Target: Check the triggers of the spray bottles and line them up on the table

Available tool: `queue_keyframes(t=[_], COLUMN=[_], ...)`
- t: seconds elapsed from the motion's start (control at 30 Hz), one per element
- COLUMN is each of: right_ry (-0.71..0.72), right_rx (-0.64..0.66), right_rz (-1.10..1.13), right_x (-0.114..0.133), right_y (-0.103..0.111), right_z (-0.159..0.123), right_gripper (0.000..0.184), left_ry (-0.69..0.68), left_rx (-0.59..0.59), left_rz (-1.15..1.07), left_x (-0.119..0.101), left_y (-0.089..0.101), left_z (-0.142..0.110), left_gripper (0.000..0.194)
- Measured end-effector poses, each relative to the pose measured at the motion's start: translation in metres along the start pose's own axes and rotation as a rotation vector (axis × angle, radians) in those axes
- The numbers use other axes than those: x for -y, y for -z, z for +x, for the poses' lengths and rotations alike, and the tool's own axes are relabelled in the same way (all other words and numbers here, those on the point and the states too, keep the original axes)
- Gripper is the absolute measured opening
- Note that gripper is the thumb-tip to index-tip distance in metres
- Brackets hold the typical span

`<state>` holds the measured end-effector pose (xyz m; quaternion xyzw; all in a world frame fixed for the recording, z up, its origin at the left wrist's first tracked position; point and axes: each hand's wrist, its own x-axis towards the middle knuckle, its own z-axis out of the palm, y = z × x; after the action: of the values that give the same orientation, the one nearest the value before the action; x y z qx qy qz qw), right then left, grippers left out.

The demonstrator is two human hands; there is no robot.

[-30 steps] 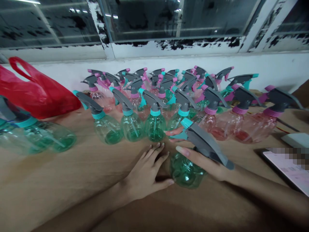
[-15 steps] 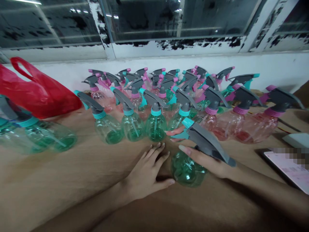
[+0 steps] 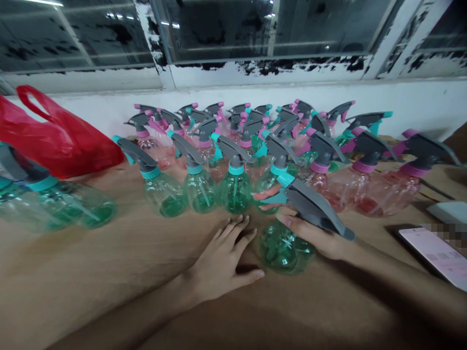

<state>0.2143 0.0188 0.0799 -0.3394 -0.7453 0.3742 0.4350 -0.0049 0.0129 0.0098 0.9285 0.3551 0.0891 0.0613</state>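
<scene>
My right hand (image 3: 317, 233) is wrapped round the neck of a green spray bottle (image 3: 284, 253) with a grey and teal trigger head (image 3: 314, 204). A fingertip of that hand shows by the teal trigger, and the nozzle points away to the left. My left hand (image 3: 222, 262) lies flat on the table (image 3: 146, 277) with its fingers spread, holding nothing. Just beyond its fingertips stands another green spray bottle (image 3: 236, 189), upright in the front row.
Several green and pink spray bottles (image 3: 388, 187) stand in rows toward the wall. More green bottles (image 3: 76, 204) stand at the left, before a red plastic bag (image 3: 69, 136). A phone (image 3: 434, 253) with a lit screen lies at the right.
My right hand has raised the spray bottle slightly, and its thumb has shifted on the neck. My left hand has stayed in place.
</scene>
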Motion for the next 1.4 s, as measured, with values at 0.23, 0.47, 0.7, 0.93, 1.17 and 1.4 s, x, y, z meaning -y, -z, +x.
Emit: queue_keyframes(t=[0.23,0.47,0.7,0.93,1.17,1.4], right_ry=[0.015,-0.003,-0.039,0.084,0.098,0.089], right_rx=[0.002,-0.011,-0.044,-0.023,-0.039,-0.019], right_rz=[0.059,0.081,0.056,0.027,0.043,0.120], right_x=[-0.005,-0.012,-0.024,-0.014,-0.011,-0.015], right_y=[0.000,0.002,0.005,0.004,0.002,0.001], right_z=[-0.001,-0.004,-0.010,0.002,0.001,0.001], right_gripper=[0.035,0.019,0.006,0.027,0.037,0.038], left_ry=[-0.011,0.001,-0.003,0.011,0.012,0.012], left_rx=[-0.015,-0.008,-0.020,-0.001,0.007,0.006], left_rz=[0.001,0.006,0.004,0.005,0.009,0.008], left_x=[0.000,0.001,0.000,0.001,0.001,0.001], left_y=[-0.002,-0.001,-0.001,0.000,-0.001,-0.002], left_z=[0.000,-0.001,0.000,0.000,-0.001,0.000], left_gripper=[0.074,0.074,0.072,0.072,0.073,0.073])
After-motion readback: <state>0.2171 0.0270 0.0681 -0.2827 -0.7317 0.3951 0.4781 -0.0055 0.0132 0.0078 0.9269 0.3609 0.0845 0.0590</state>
